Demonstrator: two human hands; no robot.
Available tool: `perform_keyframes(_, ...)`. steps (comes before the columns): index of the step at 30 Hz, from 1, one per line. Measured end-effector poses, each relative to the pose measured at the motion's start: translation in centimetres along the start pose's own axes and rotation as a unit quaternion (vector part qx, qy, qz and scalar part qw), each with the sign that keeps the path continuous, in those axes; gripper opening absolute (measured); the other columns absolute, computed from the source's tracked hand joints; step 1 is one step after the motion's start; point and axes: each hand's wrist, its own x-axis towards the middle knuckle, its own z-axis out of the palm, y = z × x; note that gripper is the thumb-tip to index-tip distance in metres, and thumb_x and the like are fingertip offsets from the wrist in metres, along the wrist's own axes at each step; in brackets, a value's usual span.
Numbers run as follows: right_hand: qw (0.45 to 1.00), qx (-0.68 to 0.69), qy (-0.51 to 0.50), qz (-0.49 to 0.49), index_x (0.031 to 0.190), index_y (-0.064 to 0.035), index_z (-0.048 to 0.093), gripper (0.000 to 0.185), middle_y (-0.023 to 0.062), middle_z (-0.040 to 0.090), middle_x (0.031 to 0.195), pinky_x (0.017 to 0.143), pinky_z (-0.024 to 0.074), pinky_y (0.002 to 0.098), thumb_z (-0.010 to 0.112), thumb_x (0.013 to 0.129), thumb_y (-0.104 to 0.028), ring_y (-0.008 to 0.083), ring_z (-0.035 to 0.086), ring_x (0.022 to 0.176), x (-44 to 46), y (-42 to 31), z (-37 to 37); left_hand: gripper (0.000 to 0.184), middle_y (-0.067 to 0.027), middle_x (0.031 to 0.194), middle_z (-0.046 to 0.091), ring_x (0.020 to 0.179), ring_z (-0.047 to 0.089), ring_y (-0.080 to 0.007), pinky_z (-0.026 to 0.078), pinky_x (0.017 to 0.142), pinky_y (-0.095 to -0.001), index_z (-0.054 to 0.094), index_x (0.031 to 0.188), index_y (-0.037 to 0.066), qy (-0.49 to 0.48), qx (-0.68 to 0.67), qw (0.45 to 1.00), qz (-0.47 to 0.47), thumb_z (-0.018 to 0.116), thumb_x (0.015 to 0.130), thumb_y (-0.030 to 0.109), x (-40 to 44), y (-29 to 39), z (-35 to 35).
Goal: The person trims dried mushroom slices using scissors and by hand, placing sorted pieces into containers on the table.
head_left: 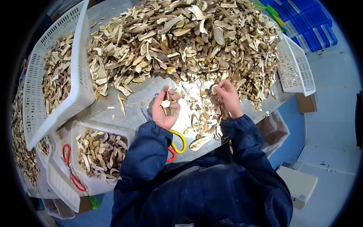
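A large heap of dried mushroom slices (181, 41) covers the far part of the metal table (124, 113). My left hand (166, 108), palm up with fingers curled, holds several pale slices. My right hand (229, 97) pinches one small round slice (214, 89) at the heap's near edge. Between the hands, small pieces (194, 109) lie scattered under a bright patch of light. Scissors with yellow handles (183, 141) and a red handle (171, 154) lie partly hidden beside my left sleeve.
A white basket (81, 85) with slices stands on the left, near a clear tub of slices (102, 155) and red scissors (72, 170). Another white basket (298, 68) is at the right edge. A lined bin (274, 132) stands below the table, with blue crates (314, 34) behind.
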Motion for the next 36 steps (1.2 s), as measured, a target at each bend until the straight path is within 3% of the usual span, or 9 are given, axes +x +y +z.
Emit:
perform_keyframes(4, 0.907, 0.411, -0.077, 0.045, 0.093, -0.0071, 0.053, 0.009, -0.0021, 0.052, 0.067, 0.037, 0.0269, 0.0186, 0.059, 0.086, -0.007, 0.0056, 0.039, 0.047, -1.3, -0.6, 0.2, 0.016, -0.0019, 0.093, 0.053, 0.082, 0.05, -0.0138, 0.046, 0.057, -0.0243, 0.059, 0.107, 0.013, -0.001, 0.007, 1.0, 0.002, 0.048, 0.097, 0.019, -0.1, 0.0, 0.1)
perform_keyframes(8, 0.978, -0.06, -0.193, 0.06, 0.094, -0.0068, 0.062, 0.009, 0.0023, 0.06, 0.07, 0.044, 0.0394, 0.0229, 0.057, 0.087, -0.01, 0.0112, 0.055, 0.056, -2.7, -2.1, 2.4, 0.017, -0.0028, 0.094, 0.053, 0.084, 0.05, -0.0156, 0.045, 0.058, -0.0244, 0.056, 0.11, 0.013, -0.009, -0.011, 1.0, -0.003, 0.049, 0.096, 0.02, 0.0, 0.0, -0.2)
perform_keyframes(11, 0.861, -0.424, -0.163, -0.228, 0.095, -0.006, 0.063, 0.016, 0.0132, 0.063, 0.079, 0.069, 0.0488, 0.039, 0.062, 0.083, -0.015, 0.0319, 0.061, 0.077, -4.2, -2.7, 5.1, 0.018, -0.0033, 0.094, 0.053, 0.084, 0.05, -0.0164, 0.045, 0.058, -0.0247, 0.055, 0.111, 0.013, -0.009, -0.014, 1.0, 0.0, 0.049, 0.096, 0.02, 0.1, 0.0, -0.3)
perform_keyframes(15, 0.853, -0.382, -0.133, -0.33, 0.097, -0.0054, 0.063, 0.015, 0.0109, 0.061, 0.071, 0.057, 0.0472, 0.0341, 0.061, 0.085, -0.016, 0.0265, 0.06, 0.063, -3.2, -0.1, 5.2, 0.017, -0.0032, 0.094, 0.053, 0.083, 0.05, -0.0162, 0.045, 0.058, -0.025, 0.055, 0.11, 0.013, 0.004, -0.008, 1.0, 0.005, 0.049, 0.096, 0.02, 0.0, 0.0, -0.2)
perform_keyframes(18, 0.975, 0.063, -0.194, 0.09, 0.09, -0.005, 0.063, 0.01, 0.0022, 0.056, 0.064, 0.041, 0.0362, 0.025, 0.057, 0.089, -0.013, 0.0133, 0.048, 0.046, -3.0, -1.3, 2.6, 0.017, -0.0032, 0.093, 0.053, 0.083, 0.05, -0.0162, 0.045, 0.058, -0.0251, 0.055, 0.111, 0.013, 0.005, -0.003, 1.0, 0.003, 0.049, 0.096, 0.02, 0.1, 0.1, -0.3)
perform_keyframes(20, 0.931, 0.285, -0.211, 0.089, 0.079, -0.0063, 0.056, 0.013, -0.0021, 0.05, 0.059, 0.036, 0.0266, 0.0198, 0.055, 0.091, -0.012, 0.0049, 0.039, 0.042, -3.0, -1.6, 1.5, 0.018, -0.0031, 0.094, 0.053, 0.083, 0.05, -0.0162, 0.045, 0.058, -0.0251, 0.055, 0.111, 0.013, 0.001, -0.004, 1.0, 0.002, 0.049, 0.096, 0.02, 0.0, 0.1, -0.2)
perform_keyframes(25, 0.978, 0.023, -0.171, 0.12, 0.086, -0.0046, 0.06, 0.011, -0.002, 0.054, 0.066, 0.042, 0.0346, 0.021, 0.061, 0.087, -0.016, 0.007, 0.049, 0.052, -3.4, -2.6, 2.4, 0.018, -0.0029, 0.094, 0.053, 0.084, 0.05, -0.0162, 0.045, 0.059, -0.0252, 0.055, 0.112, 0.013, -0.009, -0.01, 1.0, -0.001, 0.049, 0.096, 0.02, 0.1, 0.0, -0.5)
perform_keyframes(29, 0.884, -0.425, -0.117, -0.157, 0.097, -0.0026, 0.063, 0.02, 0.0158, 0.064, 0.082, 0.066, 0.0487, 0.0352, 0.064, 0.08, -0.013, 0.0311, 0.063, 0.074, -4.8, -1.8, 4.8, 0.018, -0.003, 0.095, 0.053, 0.085, 0.05, -0.0162, 0.046, 0.059, -0.0251, 0.055, 0.111, 0.013, -0.011, -0.007, 1.0, 0.001, 0.049, 0.096, 0.02, 0.1, 0.1, -0.5)
perform_keyframes(36, 0.97, -0.221, -0.072, -0.072, 0.094, -0.0029, 0.063, 0.014, 0.0052, 0.06, 0.067, 0.051, 0.0447, 0.0292, 0.06, 0.086, -0.013, 0.0175, 0.057, 0.056, -3.5, 0.2, 2.9, 0.017, -0.0018, 0.094, 0.052, 0.083, 0.05, -0.0139, 0.045, 0.058, -0.0243, 0.059, 0.109, 0.014, -0.006, -0.003, 1.0, -0.001, 0.049, 0.096, 0.018, 0.0, 0.0, -0.1)
